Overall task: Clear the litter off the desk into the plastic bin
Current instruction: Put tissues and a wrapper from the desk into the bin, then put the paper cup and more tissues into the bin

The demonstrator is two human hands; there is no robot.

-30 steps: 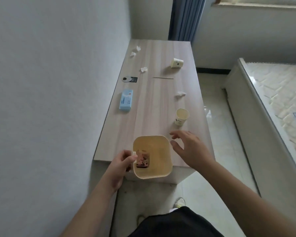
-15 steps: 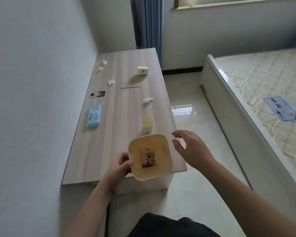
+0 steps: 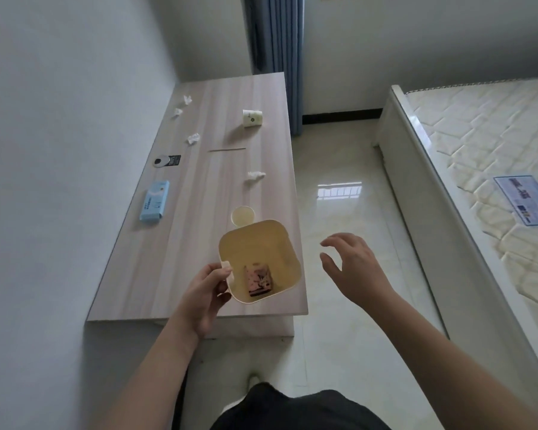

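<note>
My left hand [image 3: 204, 294] grips the near-left rim of the cream plastic bin [image 3: 277, 243], held over the near end of the wooden desk [image 3: 174, 262]. A dark pink-speckled wrapper [image 3: 258, 280] lies at the bin's bottom. My right hand [image 3: 353, 268] hovers open to the right of the bin, past the desk's edge, touching nothing. An upright paper cup [image 3: 242, 215] stands just behind the bin. A tipped paper cup [image 3: 252, 117] lies farther back. Crumpled tissues [image 3: 255, 175] [image 3: 194, 138] [image 3: 178, 112] are scattered on the desk, along with a thin stick [image 3: 226, 149].
A blue tissue pack [image 3: 154, 202] and a black-and-white tag [image 3: 166, 160] lie along the desk's left side by the wall. A bare mattress [image 3: 491, 156] stands to the right, across a glossy tiled floor [image 3: 339, 187]. A blue curtain [image 3: 277, 35] hangs behind the desk.
The view has swung to the right and the bin has moved forward, up against the upright cup. My right hand has drifted right, off the desk's edge.
</note>
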